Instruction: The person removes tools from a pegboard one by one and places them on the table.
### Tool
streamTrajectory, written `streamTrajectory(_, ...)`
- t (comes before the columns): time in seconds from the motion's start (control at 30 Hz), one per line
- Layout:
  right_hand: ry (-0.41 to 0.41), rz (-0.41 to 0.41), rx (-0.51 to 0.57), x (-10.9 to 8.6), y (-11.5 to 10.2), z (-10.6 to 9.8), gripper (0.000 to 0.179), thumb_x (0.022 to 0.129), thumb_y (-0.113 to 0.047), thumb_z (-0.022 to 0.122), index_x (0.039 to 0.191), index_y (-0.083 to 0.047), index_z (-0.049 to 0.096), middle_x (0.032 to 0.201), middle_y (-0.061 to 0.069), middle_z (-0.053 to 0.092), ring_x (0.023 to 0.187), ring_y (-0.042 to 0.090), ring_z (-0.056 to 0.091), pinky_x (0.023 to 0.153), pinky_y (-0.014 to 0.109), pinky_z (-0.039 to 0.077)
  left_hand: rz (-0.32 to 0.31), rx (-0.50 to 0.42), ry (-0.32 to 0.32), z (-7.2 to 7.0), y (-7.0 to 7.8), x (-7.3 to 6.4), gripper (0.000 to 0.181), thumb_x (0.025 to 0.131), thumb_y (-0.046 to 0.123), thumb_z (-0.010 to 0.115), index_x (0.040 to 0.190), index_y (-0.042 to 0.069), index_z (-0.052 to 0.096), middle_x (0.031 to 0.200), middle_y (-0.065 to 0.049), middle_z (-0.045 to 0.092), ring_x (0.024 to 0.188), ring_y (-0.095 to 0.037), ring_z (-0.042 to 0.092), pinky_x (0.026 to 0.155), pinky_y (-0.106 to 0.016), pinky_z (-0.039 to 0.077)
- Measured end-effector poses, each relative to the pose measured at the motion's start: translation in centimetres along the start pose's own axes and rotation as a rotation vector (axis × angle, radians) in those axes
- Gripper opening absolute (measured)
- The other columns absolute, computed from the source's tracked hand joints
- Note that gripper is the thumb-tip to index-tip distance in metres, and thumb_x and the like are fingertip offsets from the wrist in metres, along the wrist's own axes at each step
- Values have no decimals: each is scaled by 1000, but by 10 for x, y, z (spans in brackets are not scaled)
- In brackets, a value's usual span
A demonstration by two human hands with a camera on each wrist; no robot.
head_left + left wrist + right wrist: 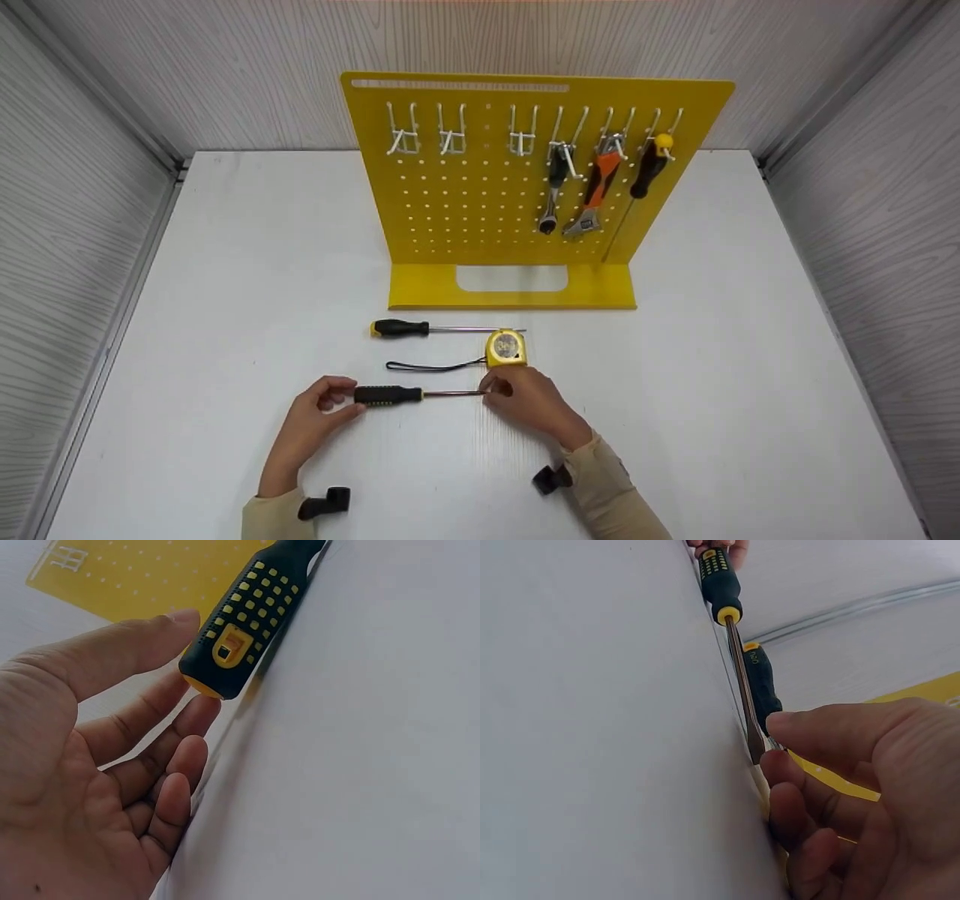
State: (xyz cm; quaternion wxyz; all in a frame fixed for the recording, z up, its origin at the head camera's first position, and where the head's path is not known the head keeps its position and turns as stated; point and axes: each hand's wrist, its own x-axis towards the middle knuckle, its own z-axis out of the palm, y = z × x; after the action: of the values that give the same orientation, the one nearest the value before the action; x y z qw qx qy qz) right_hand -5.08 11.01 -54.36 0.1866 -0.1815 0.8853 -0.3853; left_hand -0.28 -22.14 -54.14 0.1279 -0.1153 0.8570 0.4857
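Observation:
A screwdriver with a black, yellow-dotted handle lies level in front of me. My left hand pinches the butt end of this handle between thumb and fingers; the left wrist view shows the thumb against its side. At the other end, my right hand has its thumb and curved fingers right at the flat blade tip, with a gap between thumb and index fingertip. Just beyond the right hand sits a yellow tape measure with a black strap. Farther back lies a second black-handled screwdriver.
A yellow pegboard stands upright behind the tools. On its right-hand hooks hang a ratchet wrench, an orange and black adjustable wrench and a long screwdriver. Three bare white hooks are on the left. Walls enclose the white table.

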Motion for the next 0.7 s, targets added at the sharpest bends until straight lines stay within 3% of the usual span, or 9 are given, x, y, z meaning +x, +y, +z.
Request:
streamTrajectory(0.2,-37,0,171,-1,5,-7,11,89,-16,67,100,-13,70,86,0,65,77,9,55,69,23,47,6,-45,4,-1,-1,-1,39,83,21,76,117,8,63,113,-7,67,91,-8,53,81,-18,41)
streamTrajectory(0.43,10,7,411,-2,13,-23,24,90,-15,66,113,-5,66,94,10,65,76,13,55,67,21,45,16,-83,11,-5,5,-2,41,83,24,76,119,10,62,117,-7,64,96,-8,54,84,-19,44)
streamTrajectory(0.6,58,46,608,-1,18,-33,35,90,-16,67,120,-1,59,93,4,64,75,17,59,63,25,48,29,-117,15,-6,16,0,43,85,22,74,123,10,60,120,-8,63,99,-8,54,88,-20,44)
streamTrajectory(0.7,93,65,665,0,20,-39,39,91,-18,67,124,0,56,94,0,63,77,19,61,64,27,48,49,-133,34,-3,24,4,43,85,18,73,124,8,58,119,-9,63,97,-8,54,86,-19,44)
